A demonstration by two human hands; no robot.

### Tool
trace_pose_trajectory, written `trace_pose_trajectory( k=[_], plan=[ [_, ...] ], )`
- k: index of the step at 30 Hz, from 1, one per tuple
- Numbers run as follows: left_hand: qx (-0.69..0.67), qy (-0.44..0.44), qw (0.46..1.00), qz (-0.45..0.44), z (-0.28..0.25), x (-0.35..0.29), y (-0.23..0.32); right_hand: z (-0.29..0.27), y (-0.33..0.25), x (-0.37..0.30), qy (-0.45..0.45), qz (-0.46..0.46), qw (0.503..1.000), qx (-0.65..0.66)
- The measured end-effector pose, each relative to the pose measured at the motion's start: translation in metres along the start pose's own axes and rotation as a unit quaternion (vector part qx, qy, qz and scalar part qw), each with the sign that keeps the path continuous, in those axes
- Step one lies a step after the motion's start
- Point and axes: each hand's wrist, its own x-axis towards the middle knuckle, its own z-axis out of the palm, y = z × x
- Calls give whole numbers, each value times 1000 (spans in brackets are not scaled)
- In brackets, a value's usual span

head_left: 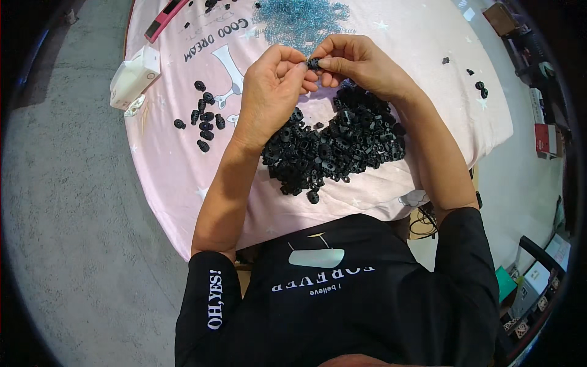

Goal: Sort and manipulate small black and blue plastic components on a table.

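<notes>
Both my hands meet over the far middle of the table, at a small black plastic cord lock (313, 63). My right hand (362, 66) pinches it between thumb and forefinger. From the other side, the closed fingertips of my left hand (273, 85) press against its left end; any smaller part between them is hidden. Just below my hands spreads a large heap of loose black cord lock parts (333, 150). Beyond my fingers lies a pile of small bluish metal springs (299, 23).
Several black cord locks (206, 126) lie in a group left of my left forearm. A white box (136, 74) and a pink-edged device (164, 21) sit along the left table edge. A few black pieces (480, 85) lie at the right. A pale pink cloth (177, 165) covers the table.
</notes>
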Motion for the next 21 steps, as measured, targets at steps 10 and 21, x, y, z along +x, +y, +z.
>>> trace_pose_trajectory(
  k=[10,21],
  plan=[
    [44,12,999,17,0,-2,-5,5,6,1,22,-38,999,0],
    [26,46,999,13,5,-6,-3,19,2,-1,65,-77,993,-67]
  ],
)
